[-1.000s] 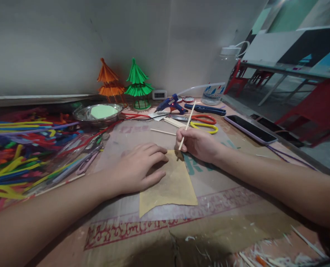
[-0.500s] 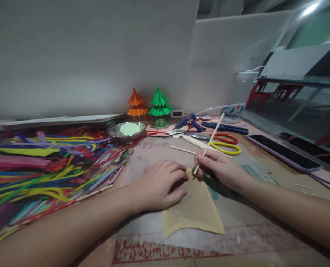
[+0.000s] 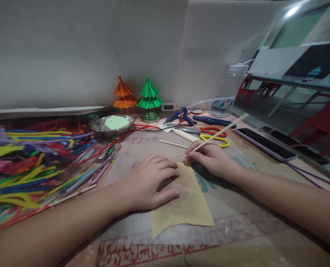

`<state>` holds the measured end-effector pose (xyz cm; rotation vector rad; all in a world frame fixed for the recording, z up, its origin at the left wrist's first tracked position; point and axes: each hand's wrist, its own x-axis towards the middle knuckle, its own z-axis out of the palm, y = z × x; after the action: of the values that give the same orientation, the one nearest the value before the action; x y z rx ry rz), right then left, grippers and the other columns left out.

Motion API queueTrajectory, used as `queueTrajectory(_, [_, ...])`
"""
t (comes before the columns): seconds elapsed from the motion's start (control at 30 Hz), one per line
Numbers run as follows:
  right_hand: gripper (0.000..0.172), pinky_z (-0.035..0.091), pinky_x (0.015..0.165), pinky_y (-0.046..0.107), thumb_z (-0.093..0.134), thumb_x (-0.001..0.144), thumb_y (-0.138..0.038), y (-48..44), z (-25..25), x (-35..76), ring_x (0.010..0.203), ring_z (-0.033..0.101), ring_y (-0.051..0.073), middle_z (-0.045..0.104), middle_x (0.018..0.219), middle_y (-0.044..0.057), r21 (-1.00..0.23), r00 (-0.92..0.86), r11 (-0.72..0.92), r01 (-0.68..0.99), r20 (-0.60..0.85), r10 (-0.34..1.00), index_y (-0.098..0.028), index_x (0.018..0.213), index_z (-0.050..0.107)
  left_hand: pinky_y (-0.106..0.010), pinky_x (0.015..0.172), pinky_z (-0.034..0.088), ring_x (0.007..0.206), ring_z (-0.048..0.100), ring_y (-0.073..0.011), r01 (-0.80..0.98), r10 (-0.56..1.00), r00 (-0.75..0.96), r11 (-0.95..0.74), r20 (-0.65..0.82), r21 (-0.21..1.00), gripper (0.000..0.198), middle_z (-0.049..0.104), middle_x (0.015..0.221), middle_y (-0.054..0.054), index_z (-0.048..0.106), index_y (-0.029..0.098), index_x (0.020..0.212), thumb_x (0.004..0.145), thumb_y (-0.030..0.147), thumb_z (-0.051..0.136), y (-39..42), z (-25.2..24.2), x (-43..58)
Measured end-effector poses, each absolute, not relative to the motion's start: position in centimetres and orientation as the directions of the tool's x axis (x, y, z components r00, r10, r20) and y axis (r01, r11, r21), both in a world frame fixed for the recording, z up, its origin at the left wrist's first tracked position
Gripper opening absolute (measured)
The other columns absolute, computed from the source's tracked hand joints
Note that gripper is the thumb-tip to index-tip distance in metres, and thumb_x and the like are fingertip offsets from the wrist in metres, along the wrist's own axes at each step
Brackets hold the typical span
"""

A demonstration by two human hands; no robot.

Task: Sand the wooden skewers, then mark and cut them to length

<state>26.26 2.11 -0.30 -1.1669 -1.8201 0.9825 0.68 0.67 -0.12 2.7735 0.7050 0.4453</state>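
Stick (image 3: 220,132) slants upward from the right grip (image 3: 207,156).

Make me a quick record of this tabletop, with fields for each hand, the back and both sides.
Left hand: spread over the left part of the yellow sheet
Right hand: gripping a thin pale stick, tilted
Beyond right hand: scissors, blue glue gun
Back: orange model, green model, side by side
Left side: colourful strips
Right side: phone, screen dark
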Motion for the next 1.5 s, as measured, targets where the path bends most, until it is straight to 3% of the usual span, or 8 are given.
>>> queueTrajectory(0.27, [0.016, 0.045, 0.067, 0.030, 0.056, 0.094, -0.034, 1.2, 0.4, 26.1, 0.070, 0.060, 0.018, 0.067, 0.074, 0.002, -0.610, -0.427, 0.513, 0.604, 0.296, 0.854, -0.021, 0.085, 0.060, -0.053, 0.116, 0.040, 0.138, 0.050, -0.0325, 0.386, 0.438, 0.881, -0.884, 0.179, 0.264, 0.046, 0.058, 0.151, -0.010, 0.060, 0.025, 0.140, 0.099, 0.046, 0.057, 0.7, -0.2, 0.7])
queueTrajectory(0.63, [0.016, 0.041, 0.064, 0.027, 0.054, 0.094, -0.030, 1.3, 0.0, 26.1, 0.066, 0.057, 0.016, 0.065, 0.072, 0.002, -0.539, -0.556, 0.645, 0.541, 0.347, 0.756, -0.022, 0.080, 0.058, -0.051, 0.115, 0.042, 0.137, 0.053, -0.0302, 0.361, 0.429, 0.884, -0.879, 0.187, 0.311, 0.043, 0.059, 0.150, -0.009, 0.062, 0.026, 0.138, 0.099, 0.043, 0.059, 0.9, -0.1, 0.9])
queueTrajectory(1.0, [0.018, 0.039, 0.064, 0.027, 0.052, 0.095, -0.031, 1.1, 0.0, 25.8, 0.066, 0.056, 0.016, 0.065, 0.073, 0.003, -0.489, -0.560, 0.644, 0.588, 0.329, 0.761, -0.022, 0.080, 0.057, -0.051, 0.114, 0.043, 0.134, 0.055, -0.0312, 0.386, 0.441, 0.882, -0.878, 0.166, 0.284, 0.043, 0.061, 0.146, -0.011, 0.063, 0.023, 0.137, 0.099, 0.042, 0.057, 0.8, 0.1, 1.0])
queueTrajectory(1.37, [0.017, 0.040, 0.063, 0.027, 0.054, 0.094, -0.033, 1.3, -0.3, 25.9, 0.066, 0.057, 0.017, 0.067, 0.073, 0.002, -0.531, -0.494, 0.580, 0.618, 0.312, 0.812, -0.022, 0.082, 0.058, -0.053, 0.112, 0.045, 0.134, 0.055, -0.0323, 0.391, 0.444, 0.884, -0.875, 0.150, 0.285, 0.042, 0.062, 0.145, -0.012, 0.063, 0.023, 0.135, 0.099, 0.044, 0.057, 0.7, 0.4, 1.1])
queueTrajectory(1.5, [0.019, 0.044, 0.069, 0.029, 0.051, 0.097, -0.033, 1.0, -0.1, 25.9, 0.072, 0.061, 0.018, 0.070, 0.079, 0.005, -0.548, -0.518, 0.598, 0.585, 0.315, 0.796, -0.021, 0.085, 0.060, -0.050, 0.114, 0.044, 0.134, 0.054, -0.0301, 0.388, 0.442, 0.885, -0.875, 0.148, 0.291, 0.043, 0.061, 0.146, -0.011, 0.062, 0.022, 0.137, 0.099, 0.041, 0.057, 0.6, 0.4, 1.0])
